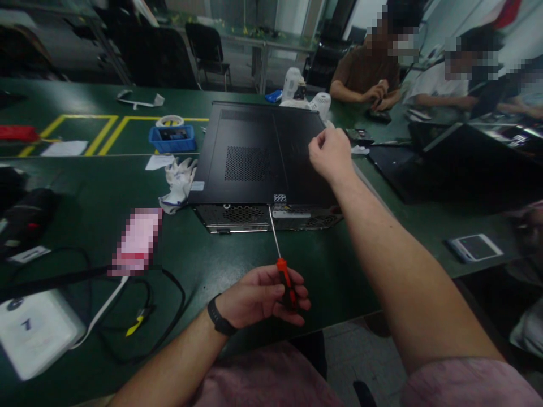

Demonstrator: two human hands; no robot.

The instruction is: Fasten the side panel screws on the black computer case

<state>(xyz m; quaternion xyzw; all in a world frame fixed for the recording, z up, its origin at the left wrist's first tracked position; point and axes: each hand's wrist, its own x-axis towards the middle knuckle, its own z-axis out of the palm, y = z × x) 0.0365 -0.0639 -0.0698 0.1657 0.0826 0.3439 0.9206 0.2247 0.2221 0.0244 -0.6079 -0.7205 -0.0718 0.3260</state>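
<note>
A black computer case (254,158) lies flat on the green table (85,215), its vented side panel up and its rear face towards me. My left hand (263,297) is closed round the red handle of a screwdriver (282,265). The metal shaft points up at the top edge of the case's rear, near a small checkered tag. My right hand (331,154) rests on the far right part of the side panel, fingers curled shut; anything inside them is hidden.
White gloves (180,181) lie left of the case, a blue bin (172,138) and tape roll behind them. Cables and a white box (34,330) sit at near left, a phone (475,247) at right. Other people sit across the far right with laptops.
</note>
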